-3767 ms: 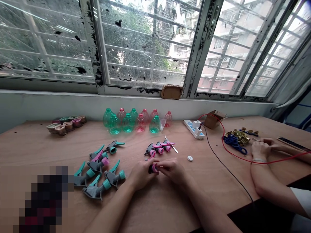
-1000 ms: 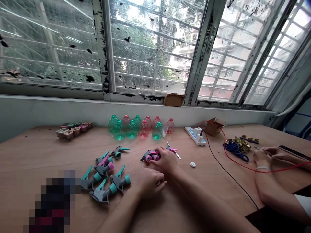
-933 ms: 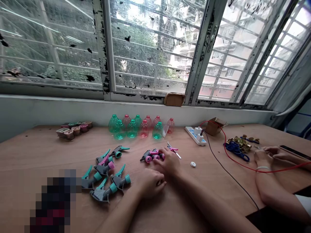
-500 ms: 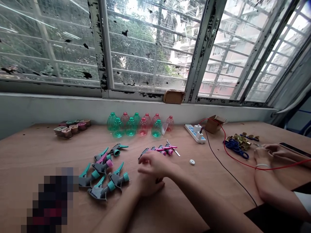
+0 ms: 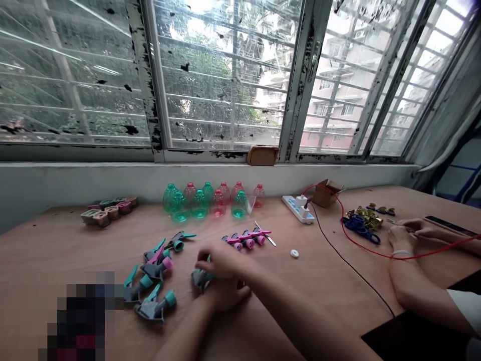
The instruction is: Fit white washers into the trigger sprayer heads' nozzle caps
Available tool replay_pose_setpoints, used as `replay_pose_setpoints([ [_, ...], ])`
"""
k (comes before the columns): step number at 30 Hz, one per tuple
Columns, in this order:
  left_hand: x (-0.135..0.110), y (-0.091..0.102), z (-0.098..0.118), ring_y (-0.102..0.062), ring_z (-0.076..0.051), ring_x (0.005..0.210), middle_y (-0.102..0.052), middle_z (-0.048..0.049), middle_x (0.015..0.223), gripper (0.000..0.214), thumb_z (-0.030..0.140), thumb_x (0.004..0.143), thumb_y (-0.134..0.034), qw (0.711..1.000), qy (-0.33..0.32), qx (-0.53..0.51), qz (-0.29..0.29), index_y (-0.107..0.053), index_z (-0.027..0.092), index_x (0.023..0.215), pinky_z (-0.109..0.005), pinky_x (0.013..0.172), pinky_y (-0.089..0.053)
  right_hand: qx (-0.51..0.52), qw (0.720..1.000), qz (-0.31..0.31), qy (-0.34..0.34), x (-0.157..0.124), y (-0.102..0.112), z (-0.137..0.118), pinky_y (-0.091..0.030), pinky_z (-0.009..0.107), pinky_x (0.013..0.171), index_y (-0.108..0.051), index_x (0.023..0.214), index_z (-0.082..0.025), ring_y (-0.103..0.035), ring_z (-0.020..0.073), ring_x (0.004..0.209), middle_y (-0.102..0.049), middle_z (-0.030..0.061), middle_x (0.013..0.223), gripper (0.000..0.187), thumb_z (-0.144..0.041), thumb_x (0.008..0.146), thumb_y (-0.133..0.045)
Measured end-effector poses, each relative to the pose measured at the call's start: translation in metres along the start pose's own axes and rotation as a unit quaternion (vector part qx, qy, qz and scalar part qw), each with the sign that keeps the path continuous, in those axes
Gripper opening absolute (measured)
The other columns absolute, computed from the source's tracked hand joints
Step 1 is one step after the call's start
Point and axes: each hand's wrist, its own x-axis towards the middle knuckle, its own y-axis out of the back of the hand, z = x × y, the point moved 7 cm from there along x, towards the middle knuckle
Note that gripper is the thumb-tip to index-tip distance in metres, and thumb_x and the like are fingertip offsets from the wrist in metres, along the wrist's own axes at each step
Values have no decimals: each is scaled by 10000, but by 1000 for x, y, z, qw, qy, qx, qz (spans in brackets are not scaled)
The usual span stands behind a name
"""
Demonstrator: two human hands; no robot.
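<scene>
My right hand (image 5: 217,259) reaches across to the left and closes on a grey spray trigger head with a teal collar (image 5: 198,278), just off the table. My left hand (image 5: 226,297) rests on the table below it with fingers curled; nothing shows in them. To the left lies a loose pile of grey and teal spray heads (image 5: 152,286), one of them with pink parts. Beyond my hands, a row of grey and pink spray heads (image 5: 246,239) lies on the wooden table (image 5: 60,245).
Green and pink plastic bottles (image 5: 203,203) stand by the wall, small cups (image 5: 108,209) to their left. A white disc (image 5: 294,253), power strip (image 5: 298,208), cardboard box (image 5: 326,190), red wire (image 5: 361,246) and black cable (image 5: 338,256) lie right. Another person's hands (image 5: 404,233) work near blue and gold parts (image 5: 363,220).
My right hand left the pink spray head in the far row, swung left over my left hand and took a teal spray head from the pile. The view shifted slightly.
</scene>
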Motion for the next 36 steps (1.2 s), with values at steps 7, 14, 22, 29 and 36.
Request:
replay_pose_setpoints([
  [7, -5, -2, 9, -582, -190, 703, -667, -20, 782, 137, 291, 784, -557, 999, -13, 15, -28, -660, 204, 805, -273, 621, -391, 25, 996, 43, -70, -32, 34, 34, -415, 230, 638, -717, 837, -203, -628, 149, 765, -718, 9, 834, 179, -369, 774, -697],
  [14, -6, -17, -17, -603, -260, 892, -664, -20, 746, 247, 349, 739, -621, 1000, 21, -4, -13, -677, 221, 943, -276, 762, -436, -85, 992, -31, -89, -19, -12, 20, -401, 276, 598, -728, 944, -266, -634, 240, 809, -722, 26, 832, 418, -569, 657, -696],
  [22, -7, -4, 1, -600, -221, 766, -679, -27, 812, 167, 290, 762, -576, 1000, 9, 19, 3, -669, 209, 875, -281, 652, -412, 57, 994, 74, -56, -30, 24, 20, -372, 213, 545, -712, 853, -221, -576, 126, 655, -682, -16, 751, 165, -353, 759, -676],
  [29, -2, 4, 15, -529, -125, 619, -646, 6, 700, 104, 211, 759, -528, 999, -22, 18, -25, -620, 188, 716, -230, 540, -306, 164, 953, 238, -88, -111, 77, 65, -403, 212, 543, -680, 922, -188, -499, 104, 596, -618, -15, 728, 196, -331, 788, -675],
  [36, -1, 7, 12, -517, -126, 591, -600, 21, 647, 160, 260, 802, -525, 1000, 2, -18, -5, -612, 210, 926, -234, 538, -298, 128, 962, 204, -130, -148, 51, 88, -408, 217, 542, -686, 933, -210, -502, 107, 586, -642, -19, 734, 209, -262, 733, -713],
])
